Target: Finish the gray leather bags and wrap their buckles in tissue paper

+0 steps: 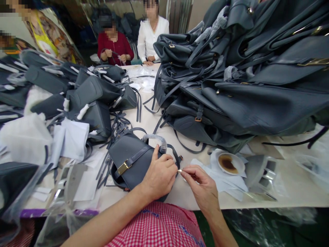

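- The left hand (160,175) lies palm down on the handbag (128,159). Its fingers are curled shut, with the tips meeting a small metal piece (180,170) at the bag's right edge. I cannot tell whether they grip that piece or something under it.
- The right hand (203,185) comes in from the right, wrist low. Thumb and forefinger are pinched closed on the same metal piece, and the other fingers are loosely bent.
- The handbag lies flat at the near edge of the surface (282,192), right in front of the person. It is grained blue-grey leather with a gold clasp (122,168), and its handle (155,139) is wrapped in cloudy plastic.
- Just right of the hands sits a white cup (227,163) with brown liquid, on crumpled white paper (226,181).
- A tall heap of bags (244,85) crowds the right side, and more bags (89,92) lie among white tissue (25,137) on the left.
- Only a narrow bare strip of surface lies open around the hands.
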Action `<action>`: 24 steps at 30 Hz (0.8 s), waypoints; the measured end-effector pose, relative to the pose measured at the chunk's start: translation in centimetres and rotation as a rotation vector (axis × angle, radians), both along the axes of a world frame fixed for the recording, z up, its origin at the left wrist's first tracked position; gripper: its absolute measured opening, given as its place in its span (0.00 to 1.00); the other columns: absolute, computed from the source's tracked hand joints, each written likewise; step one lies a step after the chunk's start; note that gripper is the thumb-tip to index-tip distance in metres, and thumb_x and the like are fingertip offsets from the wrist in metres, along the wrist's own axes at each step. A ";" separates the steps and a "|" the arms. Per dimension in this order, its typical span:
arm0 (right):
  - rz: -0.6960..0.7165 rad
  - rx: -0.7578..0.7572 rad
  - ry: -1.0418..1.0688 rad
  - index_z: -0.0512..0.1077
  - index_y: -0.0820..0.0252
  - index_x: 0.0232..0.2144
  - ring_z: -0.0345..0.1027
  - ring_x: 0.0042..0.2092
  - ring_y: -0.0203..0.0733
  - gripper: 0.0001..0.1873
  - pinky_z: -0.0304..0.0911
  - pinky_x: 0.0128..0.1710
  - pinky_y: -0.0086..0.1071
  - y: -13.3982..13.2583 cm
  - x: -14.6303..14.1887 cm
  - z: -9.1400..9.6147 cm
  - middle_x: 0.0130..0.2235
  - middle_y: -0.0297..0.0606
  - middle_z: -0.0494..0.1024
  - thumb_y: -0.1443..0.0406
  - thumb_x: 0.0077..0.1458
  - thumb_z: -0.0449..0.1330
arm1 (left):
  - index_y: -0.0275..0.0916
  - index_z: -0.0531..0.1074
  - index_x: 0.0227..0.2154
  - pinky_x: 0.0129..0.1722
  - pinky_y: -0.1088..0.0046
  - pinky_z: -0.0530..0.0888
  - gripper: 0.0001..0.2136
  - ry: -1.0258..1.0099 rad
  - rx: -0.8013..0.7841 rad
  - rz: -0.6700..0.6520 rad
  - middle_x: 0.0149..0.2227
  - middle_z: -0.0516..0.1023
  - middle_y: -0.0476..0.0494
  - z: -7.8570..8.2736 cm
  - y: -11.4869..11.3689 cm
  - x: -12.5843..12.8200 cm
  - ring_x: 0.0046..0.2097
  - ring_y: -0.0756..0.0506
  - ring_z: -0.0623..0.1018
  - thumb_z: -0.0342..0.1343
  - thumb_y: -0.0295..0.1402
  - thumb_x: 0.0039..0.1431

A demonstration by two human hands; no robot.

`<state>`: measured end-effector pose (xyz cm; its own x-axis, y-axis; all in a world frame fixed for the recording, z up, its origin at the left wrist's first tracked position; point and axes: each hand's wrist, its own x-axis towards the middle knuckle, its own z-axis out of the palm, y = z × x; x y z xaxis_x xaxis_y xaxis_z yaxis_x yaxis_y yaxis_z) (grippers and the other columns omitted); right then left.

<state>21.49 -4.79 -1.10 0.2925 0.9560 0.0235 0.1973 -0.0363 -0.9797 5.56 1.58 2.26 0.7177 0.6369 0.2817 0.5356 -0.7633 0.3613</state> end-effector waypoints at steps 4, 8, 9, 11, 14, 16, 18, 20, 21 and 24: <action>0.008 0.027 -0.049 0.76 0.56 0.26 0.69 0.36 0.41 0.06 0.65 0.35 0.32 -0.1 0.0 0.0 0.32 0.36 0.76 0.62 0.53 0.63 | 0.39 0.70 0.27 0.64 0.41 0.43 0.09 0.008 0.068 -0.001 0.29 0.75 0.48 -0.3 -0.2 0.1 0.43 0.44 0.73 0.47 0.28 0.62; 0.007 0.011 -0.043 0.75 0.56 0.27 0.69 0.36 0.41 0.06 0.65 0.36 0.33 -0.1 0.0 0.0 0.32 0.36 0.76 0.61 0.53 0.63 | 0.39 0.70 0.27 0.64 0.42 0.46 0.12 0.015 0.139 0.013 0.28 0.74 0.48 -0.5 -0.4 0.2 0.42 0.45 0.73 0.46 0.28 0.64; 0.013 -0.003 -0.033 0.75 0.56 0.27 0.69 0.36 0.41 0.06 0.65 0.37 0.33 0.0 0.0 0.0 0.32 0.36 0.76 0.61 0.53 0.63 | 0.38 0.70 0.26 0.64 0.42 0.46 0.12 0.020 0.153 0.011 0.28 0.74 0.48 -0.5 -0.5 0.2 0.42 0.45 0.73 0.45 0.28 0.64; 0.022 -0.036 -0.029 0.74 0.57 0.27 0.68 0.35 0.40 0.07 0.64 0.36 0.32 0.1 -0.1 0.2 0.31 0.35 0.75 0.61 0.54 0.62 | 0.38 0.70 0.26 0.64 0.43 0.47 0.12 0.029 0.175 0.006 0.28 0.73 0.48 -0.7 -0.5 0.3 0.42 0.45 0.73 0.45 0.28 0.65; 0.035 -0.061 -0.110 0.71 0.57 0.26 0.66 0.31 0.38 0.08 0.63 0.32 0.30 0.3 -0.2 0.6 0.28 0.33 0.72 0.60 0.55 0.60 | 0.38 0.70 0.26 0.64 0.42 0.49 0.13 0.031 0.190 0.001 0.28 0.73 0.48 -0.8 -0.6 0.3 0.42 0.45 0.73 0.45 0.28 0.65; 0.050 -0.048 -0.206 0.69 0.56 0.26 0.65 0.29 0.37 0.09 0.62 0.30 0.30 0.5 -0.3 0.7 0.26 0.32 0.71 0.60 0.57 0.57 | 0.38 0.69 0.26 0.64 0.43 0.49 0.13 0.024 0.181 0.010 0.28 0.73 0.48 -0.8 -0.5 0.4 0.42 0.45 0.73 0.45 0.28 0.65; 0.056 -0.004 -0.332 0.67 0.56 0.27 0.65 0.28 0.37 0.09 0.61 0.30 0.30 0.5 -0.4 0.6 0.26 0.32 0.70 0.62 0.58 0.55 | 0.38 0.69 0.26 0.64 0.43 0.49 0.12 0.016 0.151 0.030 0.28 0.73 0.47 -0.7 -0.4 0.5 0.42 0.45 0.73 0.45 0.28 0.64; 0.038 0.069 -0.482 0.65 0.55 0.28 0.64 0.28 0.36 0.08 0.61 0.30 0.29 0.5 -0.6 0.2 0.27 0.32 0.69 0.64 0.59 0.53 | 0.39 0.69 0.27 0.64 0.43 0.48 0.10 0.006 0.101 0.050 0.29 0.74 0.47 -0.6 -0.2 0.6 0.42 0.45 0.73 0.46 0.27 0.62; 0.024 0.115 -0.561 0.65 0.55 0.28 0.64 0.28 0.36 0.07 0.60 0.30 0.29 0.4 -0.8 0.0 0.28 0.32 0.69 0.65 0.59 0.53 | 0.39 0.69 0.27 0.64 0.43 0.48 0.09 -0.001 0.071 0.054 0.29 0.74 0.47 -0.6 -0.1 0.6 0.42 0.44 0.73 0.47 0.27 0.62; 0.007 0.264 -0.767 0.66 0.56 0.29 0.66 0.29 0.37 0.06 0.60 0.32 0.29 0.1 -1.4 -0.8 0.30 0.35 0.72 0.67 0.59 0.52 | 0.39 0.69 0.27 0.65 0.45 0.48 0.07 -0.034 -0.020 0.069 0.30 0.74 0.47 -0.5 0.0 0.6 0.42 0.44 0.73 0.49 0.28 0.59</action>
<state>20.07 -4.65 -1.94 0.0974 0.8927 0.4399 0.8170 0.1807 -0.5476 6.15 1.61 1.74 0.6619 0.6904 0.2918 0.5739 -0.7172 0.3953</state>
